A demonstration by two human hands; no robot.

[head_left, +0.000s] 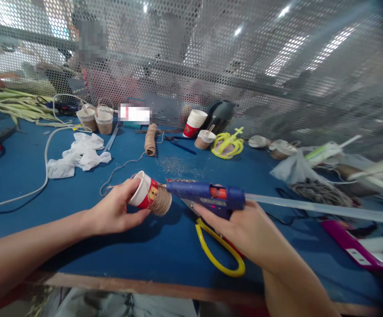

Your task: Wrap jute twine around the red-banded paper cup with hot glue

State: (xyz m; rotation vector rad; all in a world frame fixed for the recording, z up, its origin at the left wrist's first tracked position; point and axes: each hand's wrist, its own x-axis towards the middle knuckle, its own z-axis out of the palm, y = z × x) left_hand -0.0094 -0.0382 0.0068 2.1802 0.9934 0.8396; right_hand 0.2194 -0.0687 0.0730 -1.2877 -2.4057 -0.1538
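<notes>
Sitting tilted in the left hand [117,213], the paper cup [153,193] is hanging over the middle of the blue tabletop [165,259], mouth facing up and left, base pointing off to the right. It's showing a white inside and rim, a red band with some little golden printed figure, and then rough brown twine [161,203] that's covering the base end in tight-looking rings.

Left fingers are curving about a cup's width apart: the thumb is pressing along the near lower side, and the others are gripping up by the rim, though their tips are partly hiding so I can't tell exactly where they end.

Right hand [249,235] is wrapping around the handle of a blue glue gun [208,194], fingers closing on it, index reaching forward underneath. Can't tell if it's squeezing the trigger. The nozzle is aiming left, right at the upper edge of the twine; touching or just beside, hard to say. A long clear glue stick [310,208] is poking out the back. Yellow-handled scissors [208,252] are lying below the gun, and a twine roll [150,140] is resting farther back.
</notes>
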